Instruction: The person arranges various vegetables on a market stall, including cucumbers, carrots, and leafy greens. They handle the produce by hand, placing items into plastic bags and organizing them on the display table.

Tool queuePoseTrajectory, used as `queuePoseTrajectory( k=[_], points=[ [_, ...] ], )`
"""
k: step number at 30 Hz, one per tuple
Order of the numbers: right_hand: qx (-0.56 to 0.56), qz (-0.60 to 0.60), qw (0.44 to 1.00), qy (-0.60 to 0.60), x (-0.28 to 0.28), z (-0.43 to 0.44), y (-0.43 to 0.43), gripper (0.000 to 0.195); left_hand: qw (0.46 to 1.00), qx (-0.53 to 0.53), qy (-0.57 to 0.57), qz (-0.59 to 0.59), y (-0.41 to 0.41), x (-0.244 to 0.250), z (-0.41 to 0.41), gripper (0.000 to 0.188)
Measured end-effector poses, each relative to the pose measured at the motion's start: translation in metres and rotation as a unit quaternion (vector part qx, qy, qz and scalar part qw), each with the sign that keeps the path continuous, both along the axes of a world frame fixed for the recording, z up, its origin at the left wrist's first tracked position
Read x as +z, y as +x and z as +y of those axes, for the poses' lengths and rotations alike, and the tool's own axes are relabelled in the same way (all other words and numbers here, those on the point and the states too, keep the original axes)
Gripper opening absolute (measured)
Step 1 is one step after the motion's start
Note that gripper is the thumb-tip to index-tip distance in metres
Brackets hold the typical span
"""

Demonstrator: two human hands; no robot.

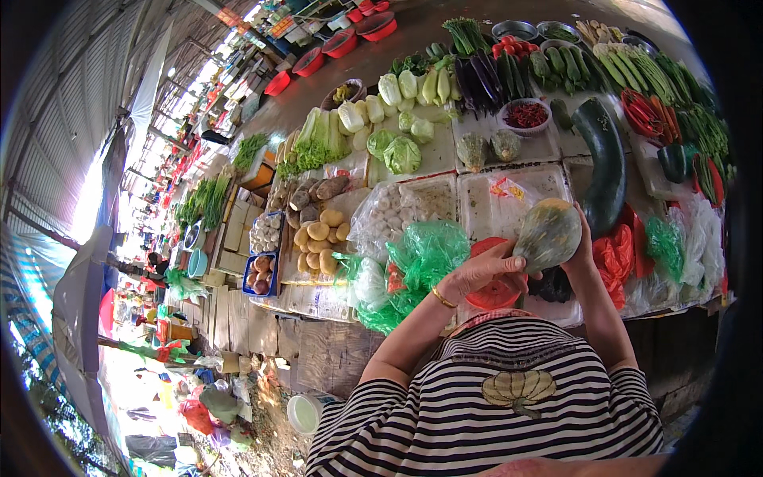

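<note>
A mottled green and orange pumpkin (549, 235) is held up between both my hands, above the near edge of the vegetable stall. My left hand (490, 268), with a gold bangle at the wrist, supports its narrow lower-left end. My right hand (583, 244) grips its right side, the fingers partly hidden behind it. Beneath my hands lie a red plastic basin (492, 295) and a black plastic bag (554, 285). Two smaller pumpkins (473, 151) sit farther back, and a large dark green winter melon (601, 167) lies just beyond my right hand.
Green plastic bags (426, 256) and a clear bag of garlic (390, 208) lie to the left, near potatoes (322, 238) and cabbages (402, 155). Red bags (614, 256) lie right. Eggplants (478, 80) and other vegetables line the far side. A white bucket (305, 414) stands on the ground at lower left.
</note>
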State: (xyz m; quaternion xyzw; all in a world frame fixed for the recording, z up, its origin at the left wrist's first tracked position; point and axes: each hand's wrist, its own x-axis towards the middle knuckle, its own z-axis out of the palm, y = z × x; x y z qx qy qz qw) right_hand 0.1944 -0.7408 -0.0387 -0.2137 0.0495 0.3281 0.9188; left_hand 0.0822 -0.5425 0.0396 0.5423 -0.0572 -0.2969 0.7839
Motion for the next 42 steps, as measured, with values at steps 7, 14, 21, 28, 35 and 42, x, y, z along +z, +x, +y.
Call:
queuePoseTrajectory(
  k=[7,14,21,28,35,42],
  points=[
    [-0.036,0.044,0.998,0.038,-0.039,-0.001,-0.007,0.049,0.840,0.032,0.476,-0.259,0.005,0.013,-0.014,0.117],
    [0.051,0.070,0.995,0.054,-0.043,-0.002,-0.015,0.049,0.840,0.095,0.393,-0.361,0.011,-0.011,-0.022,0.107],
    [0.087,0.024,0.996,0.009,-0.021,-0.007,-0.013,0.059,0.858,0.170,0.299,-0.380,0.022,0.003,-0.035,0.079],
    [0.160,-0.060,0.971,-0.169,-0.012,-0.028,-0.016,0.073,0.937,0.289,0.065,-0.183,0.033,-0.005,-0.033,0.046],
    [0.285,-0.091,0.948,-0.112,-0.069,-0.040,-0.023,0.078,0.925,0.361,0.029,-0.112,0.039,-0.015,-0.029,0.044],
    [0.345,-0.204,0.912,0.090,-0.063,-0.035,-0.020,0.093,0.857,0.177,0.278,-0.396,0.018,0.028,-0.042,0.097]
  ],
)
